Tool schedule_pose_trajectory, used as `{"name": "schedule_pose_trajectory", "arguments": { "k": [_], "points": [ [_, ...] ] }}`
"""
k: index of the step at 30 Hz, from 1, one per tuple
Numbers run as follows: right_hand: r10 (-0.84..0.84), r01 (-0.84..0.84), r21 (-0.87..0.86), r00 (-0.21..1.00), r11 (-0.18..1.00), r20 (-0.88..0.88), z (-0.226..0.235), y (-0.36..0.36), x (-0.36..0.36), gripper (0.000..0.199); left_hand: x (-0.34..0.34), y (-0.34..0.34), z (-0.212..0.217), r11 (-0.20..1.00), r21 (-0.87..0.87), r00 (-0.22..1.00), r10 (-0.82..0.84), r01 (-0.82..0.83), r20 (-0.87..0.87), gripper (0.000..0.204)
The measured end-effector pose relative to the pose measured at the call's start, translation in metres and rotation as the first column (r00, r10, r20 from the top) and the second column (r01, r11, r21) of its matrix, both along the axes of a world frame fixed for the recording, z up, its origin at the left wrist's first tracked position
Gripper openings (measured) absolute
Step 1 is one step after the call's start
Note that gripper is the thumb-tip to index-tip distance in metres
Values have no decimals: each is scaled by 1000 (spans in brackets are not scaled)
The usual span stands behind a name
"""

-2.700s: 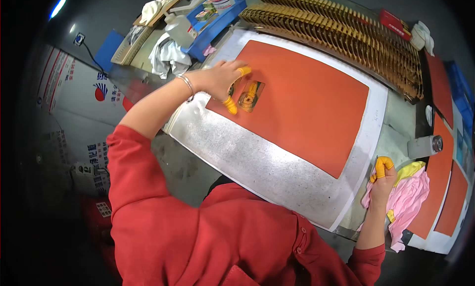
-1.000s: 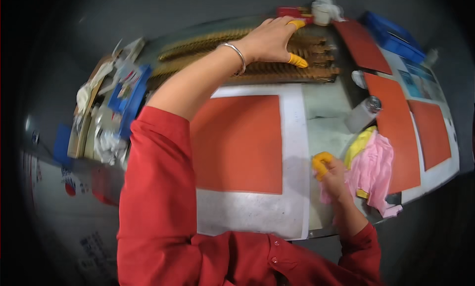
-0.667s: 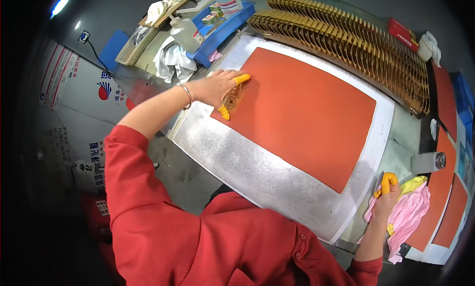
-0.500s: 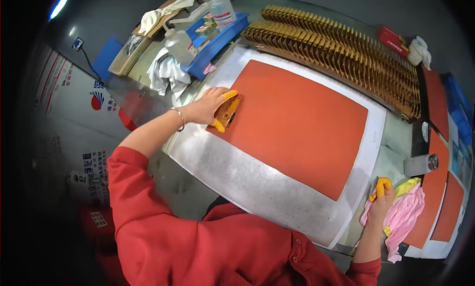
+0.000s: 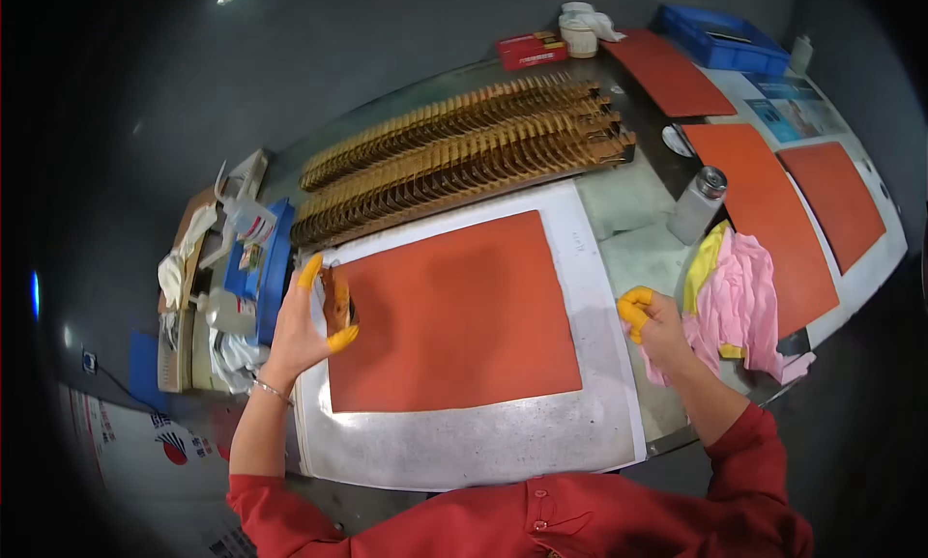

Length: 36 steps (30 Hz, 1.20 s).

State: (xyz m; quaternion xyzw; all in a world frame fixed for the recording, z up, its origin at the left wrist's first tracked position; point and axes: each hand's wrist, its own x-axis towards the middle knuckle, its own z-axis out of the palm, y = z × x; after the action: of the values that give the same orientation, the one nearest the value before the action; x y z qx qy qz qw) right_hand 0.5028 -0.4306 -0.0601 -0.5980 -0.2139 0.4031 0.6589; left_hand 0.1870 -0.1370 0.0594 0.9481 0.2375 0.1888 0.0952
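Observation:
My left hand (image 5: 307,318) grips a curved, shiny amber-brown piece (image 5: 338,300) by its ends, between thumb and fingertip, both in yellow finger cots. The piece is held at the left edge of an orange-red mat (image 5: 464,316); I cannot tell whether it touches the mat. My right hand (image 5: 653,326) is closed to the right of the mat, its yellow-capped fingers curled in. Whatever those fingers may hold is hidden. Beside that hand lies a crumpled pink cloth (image 5: 739,297) with a yellow cloth (image 5: 704,268) partly under it.
Behind the mat stand long rows of similar curved amber pieces (image 5: 464,162). A clear bottle with a metal cap (image 5: 698,205) stands at right, near more orange sheets (image 5: 764,220). At left are a blue tray (image 5: 275,268) with bottles and white rags (image 5: 237,357). A red box (image 5: 532,51) sits at the back.
The view has swung to the right. My left hand still holds the amber piece by the mat's left edge. My right hand remains curled near the pink cloth.

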Motion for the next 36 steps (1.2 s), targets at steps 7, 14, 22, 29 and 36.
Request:
{"name": "schedule_pose_trajectory", "arguments": {
  "k": [7, 14, 22, 29, 36],
  "points": [
    [97, -105, 94, 992, 990, 84, -3, -6, 5, 10, 265, 5, 39, 950, 163, 963, -255, 265, -82, 80],
    [116, -122, 69, 989, 990, 96, 0, -10, 9, 10, 399, -5, -7, 947, 176, 917, -198, 270, -345, 86],
    [175, -183, 69, 979, 981, 110, 2, -10, 8, 11, 416, -14, -8, 963, 72, 878, -203, 258, -433, 92],
    [173, -184, 96, 978, 978, 115, -3, -11, 9, 10, 345, 16, 3, 967, -63, 852, -248, 247, -461, 116],
    [158, -177, 110, 974, 978, 164, -4, -10, 8, 12, 332, 12, -12, 978, -68, 889, -207, 196, -408, 109]
  ]
}}
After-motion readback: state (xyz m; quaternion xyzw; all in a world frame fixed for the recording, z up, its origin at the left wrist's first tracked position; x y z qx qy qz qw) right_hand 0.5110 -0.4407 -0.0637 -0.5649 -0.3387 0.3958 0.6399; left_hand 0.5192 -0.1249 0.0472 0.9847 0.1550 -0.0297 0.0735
